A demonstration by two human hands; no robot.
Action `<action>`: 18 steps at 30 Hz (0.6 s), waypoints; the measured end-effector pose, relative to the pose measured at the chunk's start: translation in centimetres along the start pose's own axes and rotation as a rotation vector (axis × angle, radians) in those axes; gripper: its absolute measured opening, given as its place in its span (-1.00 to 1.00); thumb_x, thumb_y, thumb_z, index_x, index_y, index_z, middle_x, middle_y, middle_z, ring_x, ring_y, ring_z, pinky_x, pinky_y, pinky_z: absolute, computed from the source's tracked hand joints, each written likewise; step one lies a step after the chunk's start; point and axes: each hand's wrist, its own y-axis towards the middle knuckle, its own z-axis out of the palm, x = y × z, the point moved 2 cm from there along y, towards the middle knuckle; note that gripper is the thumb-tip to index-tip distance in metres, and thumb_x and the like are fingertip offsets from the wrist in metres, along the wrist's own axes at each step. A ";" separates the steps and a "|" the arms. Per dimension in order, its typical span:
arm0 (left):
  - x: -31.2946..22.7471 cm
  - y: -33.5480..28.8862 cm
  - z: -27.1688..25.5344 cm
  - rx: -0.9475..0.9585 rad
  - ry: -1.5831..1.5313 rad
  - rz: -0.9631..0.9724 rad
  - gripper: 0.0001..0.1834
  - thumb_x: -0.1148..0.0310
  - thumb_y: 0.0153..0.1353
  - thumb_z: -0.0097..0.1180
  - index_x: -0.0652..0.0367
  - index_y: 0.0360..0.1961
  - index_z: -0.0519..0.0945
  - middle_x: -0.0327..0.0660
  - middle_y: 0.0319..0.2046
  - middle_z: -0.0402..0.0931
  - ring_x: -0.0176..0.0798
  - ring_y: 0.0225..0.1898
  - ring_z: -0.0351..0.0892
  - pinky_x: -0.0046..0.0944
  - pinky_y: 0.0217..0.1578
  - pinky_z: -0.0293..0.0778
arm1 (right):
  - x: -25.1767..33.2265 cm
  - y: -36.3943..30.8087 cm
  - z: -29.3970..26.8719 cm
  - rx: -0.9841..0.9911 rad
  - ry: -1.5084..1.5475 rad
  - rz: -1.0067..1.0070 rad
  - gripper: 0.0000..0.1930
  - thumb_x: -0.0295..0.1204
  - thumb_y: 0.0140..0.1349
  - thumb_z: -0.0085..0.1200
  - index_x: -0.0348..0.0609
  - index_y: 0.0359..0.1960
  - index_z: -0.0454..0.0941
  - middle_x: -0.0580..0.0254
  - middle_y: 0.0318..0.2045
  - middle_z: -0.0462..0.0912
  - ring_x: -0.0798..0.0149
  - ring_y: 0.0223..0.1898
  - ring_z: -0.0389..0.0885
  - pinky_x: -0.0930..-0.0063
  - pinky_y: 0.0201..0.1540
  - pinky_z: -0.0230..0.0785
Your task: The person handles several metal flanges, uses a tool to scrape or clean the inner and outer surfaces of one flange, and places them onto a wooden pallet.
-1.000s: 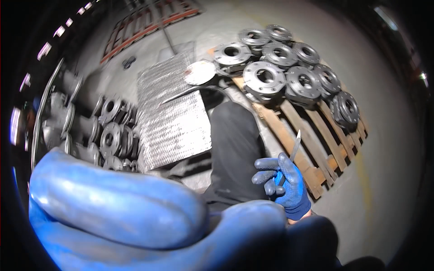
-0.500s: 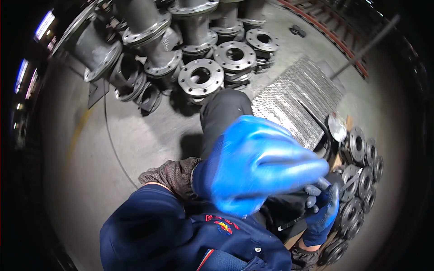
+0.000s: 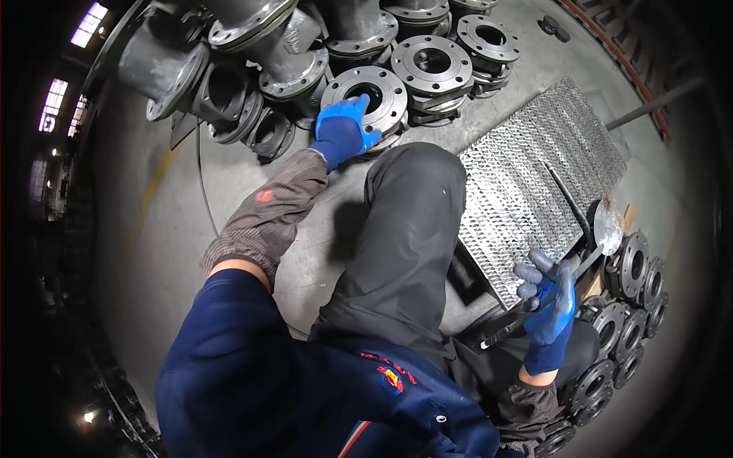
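My left hand (image 3: pixel 343 126), in a blue coated glove, reaches forward to a round grey metal flange (image 3: pixel 385 118) with bolt holes. Its fingers lie over the ring, reaching the central bore, and the thumb is by the near outer edge. At the right, my right hand (image 3: pixel 551 301), gloved in blue with worn grey fingertips, is closed around a long dark hand tool (image 3: pixel 500 336) with a flat metal end. The tool's exact kind cannot be told. My palm and fingers hide its middle.
More flanges (image 3: pixel 432 65) and flanged pipe bodies (image 3: pixel 164 72) stand along the far side. A silvery ridged mat (image 3: pixel 527 183) lies right of my bent knee (image 3: pixel 416 183). Several dark flanges (image 3: pixel 634 263) are stacked at the right. A thin cable (image 3: pixel 202 179) runs along the floor at left.
My left hand has swung from close in front of the camera forward and left onto the flange. My right hand keeps the tool and appears higher in the picture.
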 end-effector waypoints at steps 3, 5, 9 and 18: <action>-0.5 1.2 4.5 0.215 0.145 0.013 -0.05 -0.10 -0.12 0.22 0.12 0.27 0.20 -0.01 0.13 0.34 -0.01 0.17 0.31 0.01 0.17 0.18 | -1.4 0.5 -2.2 -0.043 0.088 0.035 -0.37 0.04 0.34 -0.29 -0.42 0.01 0.40 -0.05 -0.31 0.62 0.48 -0.60 0.40 0.79 -0.62 0.11; -0.5 2.0 5.8 0.236 0.155 0.018 0.02 -0.12 -0.13 0.20 0.26 0.28 0.15 0.08 0.08 0.39 0.05 0.17 0.31 -0.02 0.21 0.13 | -1.4 0.6 -2.6 -0.106 0.220 0.066 -0.38 0.02 0.35 -0.30 -0.40 0.03 0.38 -0.07 -0.28 0.62 0.47 -0.60 0.41 0.83 -0.64 0.16; 0.0 3.4 6.7 0.466 -0.027 0.022 0.02 -0.07 -0.16 0.22 0.41 0.23 0.18 0.15 -0.16 0.53 0.11 0.01 0.46 -0.12 0.18 0.19 | 0.8 2.7 -1.4 -0.064 0.424 0.091 -0.43 -0.03 0.36 -0.27 -0.37 0.07 0.36 -0.10 -0.21 0.60 0.44 -0.57 0.48 0.84 -0.67 0.26; -1.2 -3.4 7.6 0.383 -0.048 0.123 -0.18 0.12 -0.10 0.13 0.42 0.16 0.26 -0.03 -0.40 0.56 -0.03 -0.35 0.56 -0.07 -0.16 0.37 | 2.3 16.5 20.3 0.485 0.211 -0.011 -0.50 -0.22 0.37 -0.31 -0.51 0.06 0.28 -0.27 -0.11 0.54 0.13 -0.24 0.61 0.55 -0.21 0.45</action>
